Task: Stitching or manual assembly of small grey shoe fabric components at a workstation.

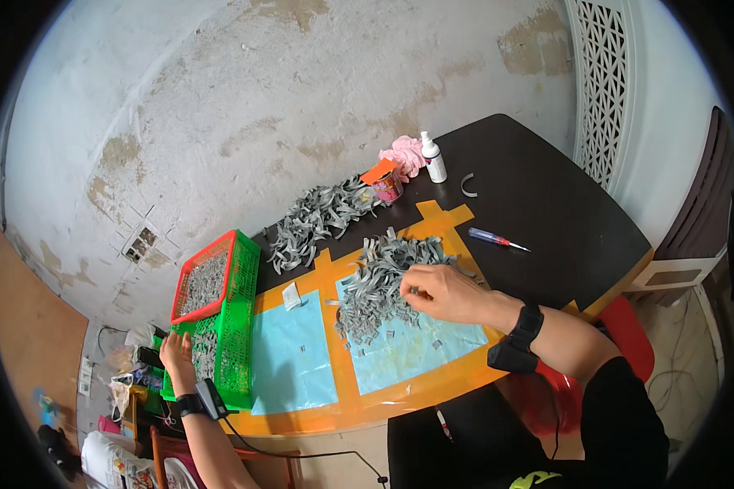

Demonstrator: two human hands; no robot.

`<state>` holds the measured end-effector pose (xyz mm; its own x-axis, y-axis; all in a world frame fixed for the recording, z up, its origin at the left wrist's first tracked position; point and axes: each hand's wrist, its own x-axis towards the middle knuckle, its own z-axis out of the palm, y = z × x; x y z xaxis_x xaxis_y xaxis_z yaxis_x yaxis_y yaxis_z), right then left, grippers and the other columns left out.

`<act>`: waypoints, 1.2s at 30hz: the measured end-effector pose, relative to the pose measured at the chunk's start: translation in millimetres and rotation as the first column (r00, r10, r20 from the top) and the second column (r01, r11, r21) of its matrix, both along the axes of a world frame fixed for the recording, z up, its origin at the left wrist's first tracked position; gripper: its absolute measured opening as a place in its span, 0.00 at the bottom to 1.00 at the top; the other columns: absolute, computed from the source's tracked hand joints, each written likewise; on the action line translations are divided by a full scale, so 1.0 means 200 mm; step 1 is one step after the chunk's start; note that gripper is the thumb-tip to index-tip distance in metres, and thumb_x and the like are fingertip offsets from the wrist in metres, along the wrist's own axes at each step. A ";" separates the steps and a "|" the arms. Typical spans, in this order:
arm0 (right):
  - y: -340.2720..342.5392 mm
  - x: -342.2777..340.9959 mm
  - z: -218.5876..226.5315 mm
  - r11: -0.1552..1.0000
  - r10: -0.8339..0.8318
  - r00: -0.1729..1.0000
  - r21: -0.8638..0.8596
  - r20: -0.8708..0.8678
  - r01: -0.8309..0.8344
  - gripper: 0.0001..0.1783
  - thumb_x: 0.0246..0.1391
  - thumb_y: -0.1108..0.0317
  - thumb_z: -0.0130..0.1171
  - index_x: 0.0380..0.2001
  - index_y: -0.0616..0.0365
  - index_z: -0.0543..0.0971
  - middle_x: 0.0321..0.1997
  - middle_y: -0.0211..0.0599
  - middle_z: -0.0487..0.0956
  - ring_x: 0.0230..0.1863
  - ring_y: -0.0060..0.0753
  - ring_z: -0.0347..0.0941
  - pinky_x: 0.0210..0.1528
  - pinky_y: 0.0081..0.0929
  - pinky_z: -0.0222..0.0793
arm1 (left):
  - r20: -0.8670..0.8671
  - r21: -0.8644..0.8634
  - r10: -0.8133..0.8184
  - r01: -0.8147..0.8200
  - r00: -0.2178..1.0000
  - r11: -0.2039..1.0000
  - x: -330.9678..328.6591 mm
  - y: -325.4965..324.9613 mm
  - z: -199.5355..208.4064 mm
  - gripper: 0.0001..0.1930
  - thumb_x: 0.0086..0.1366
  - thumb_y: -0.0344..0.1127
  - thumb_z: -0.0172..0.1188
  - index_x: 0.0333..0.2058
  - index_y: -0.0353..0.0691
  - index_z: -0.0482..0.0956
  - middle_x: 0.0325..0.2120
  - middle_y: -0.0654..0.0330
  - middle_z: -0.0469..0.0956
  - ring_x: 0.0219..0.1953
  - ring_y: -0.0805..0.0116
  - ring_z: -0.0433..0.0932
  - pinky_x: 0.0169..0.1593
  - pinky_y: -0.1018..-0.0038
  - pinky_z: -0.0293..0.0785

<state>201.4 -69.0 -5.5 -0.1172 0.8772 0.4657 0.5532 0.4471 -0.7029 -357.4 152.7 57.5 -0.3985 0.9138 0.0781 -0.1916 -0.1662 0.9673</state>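
Note:
My right hand (436, 291) is over the right side of a heap of grey curved strips and small grey pieces (383, 273). Its fingers are curled and pinched together; whatever is between them is too small to make out. The heap lies on a light blue sheet (408, 363) taped down with orange tape. At the left, my left hand (176, 355) is at the near left rim of a green plastic basket (238, 350), fingers loosely bent and apart, with nothing visible in them. Small grey pieces (205, 352) lie inside that basket.
A red basket (189, 266) of grey pieces rests on the green one. Behind lie more grey strips (322, 216), a red can (387, 187), a pink cloth (405, 153) and a white pump bottle (433, 159). A screwdriver (497, 239) and one curved strip (467, 186) lie right.

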 end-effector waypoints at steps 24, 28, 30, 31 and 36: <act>-0.02 -0.07 0.01 0.988 0.120 0.905 -0.043 -0.408 -0.151 0.04 0.55 0.73 0.59 0.31 0.64 0.77 0.24 0.23 0.75 0.26 0.08 0.66 0.27 0.14 0.65 | -0.894 -0.396 -0.441 0.598 -0.078 0.697 1.75 -0.85 -0.23 0.09 0.53 0.31 0.65 0.32 0.36 0.79 0.25 0.55 0.80 0.28 0.62 0.79 0.34 0.70 0.74; 0.02 -0.06 -0.02 0.974 0.112 0.870 -0.121 -0.480 -0.192 0.04 0.57 0.74 0.57 0.35 0.64 0.77 0.26 0.25 0.76 0.26 0.12 0.69 0.28 0.15 0.67 | -0.537 -0.293 -0.751 0.750 0.383 0.593 1.74 -0.84 -0.32 0.06 0.61 0.29 0.62 0.37 0.36 0.78 0.29 0.60 0.80 0.30 0.72 0.78 0.35 0.76 0.74; 0.02 -0.06 -0.03 0.971 0.105 0.838 -0.127 -0.535 -0.203 0.05 0.58 0.73 0.56 0.35 0.63 0.77 0.26 0.27 0.77 0.26 0.14 0.70 0.28 0.16 0.68 | -0.390 -0.207 -0.790 0.791 0.473 0.575 1.76 -0.84 -0.32 0.06 0.62 0.28 0.60 0.39 0.36 0.78 0.31 0.61 0.80 0.31 0.74 0.78 0.36 0.78 0.74; 0.01 -0.06 -0.03 0.968 0.083 0.797 -0.142 -0.599 -0.208 0.06 0.58 0.72 0.56 0.35 0.63 0.77 0.27 0.29 0.78 0.26 0.15 0.72 0.29 0.18 0.69 | -0.227 -0.127 -0.824 0.823 0.519 0.553 1.78 -0.84 -0.31 0.06 0.64 0.27 0.59 0.40 0.36 0.78 0.32 0.62 0.79 0.32 0.76 0.77 0.37 0.80 0.74; 0.02 0.00 -0.02 0.953 0.041 0.745 -0.197 -0.665 -0.228 0.07 0.59 0.70 0.55 0.37 0.63 0.78 0.30 0.27 0.79 0.28 0.16 0.72 0.32 0.17 0.70 | 0.087 -0.111 -0.825 0.829 0.558 0.549 1.83 -0.86 -0.26 0.11 0.65 0.28 0.56 0.46 0.35 0.77 0.35 0.57 0.81 0.36 0.73 0.80 0.44 0.79 0.77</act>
